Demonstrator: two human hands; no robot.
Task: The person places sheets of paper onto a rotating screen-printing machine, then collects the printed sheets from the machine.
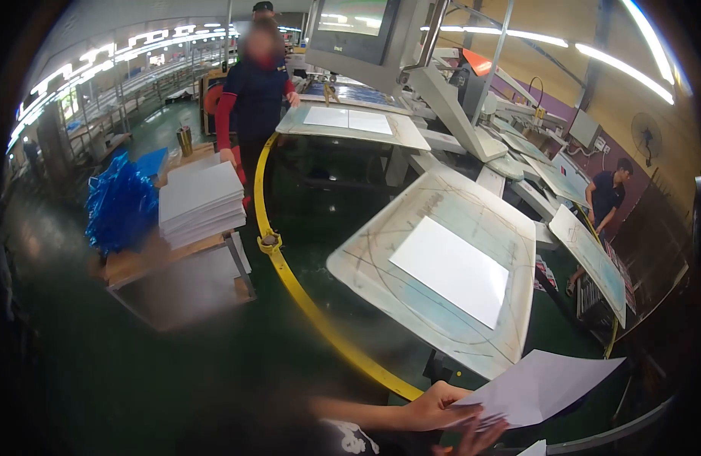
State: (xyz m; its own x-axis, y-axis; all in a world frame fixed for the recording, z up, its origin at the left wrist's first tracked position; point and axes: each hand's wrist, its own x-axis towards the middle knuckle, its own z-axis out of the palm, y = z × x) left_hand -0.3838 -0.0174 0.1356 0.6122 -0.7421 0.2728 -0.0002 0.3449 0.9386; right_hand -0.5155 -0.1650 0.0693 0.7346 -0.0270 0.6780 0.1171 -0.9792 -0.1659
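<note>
A thin white sheet (552, 387) is held near the bottom right, its far corner curling upward. My left hand (434, 406) pinches the sheet's left edge between thumb and fingers. Just below, my right hand (479, 439) is partly cut off by the frame's lower edge; its fingers look stretched out and apart, close to the sheet's lower corner. Beyond my hands, another white sheet (453, 270) lies flat on a stained, pale platen (365, 254) of a rotary printing machine. Part of a further white sheet (534, 448) shows at the bottom edge.
A curved yellow rail (289, 277) rings the machine. Left of it, a stack of white sheets (202, 201) and crumpled blue plastic (122, 201) rest on a low table. A co-worker (255, 99) stands by the far platen (407, 137); another person (605, 194) bends at right.
</note>
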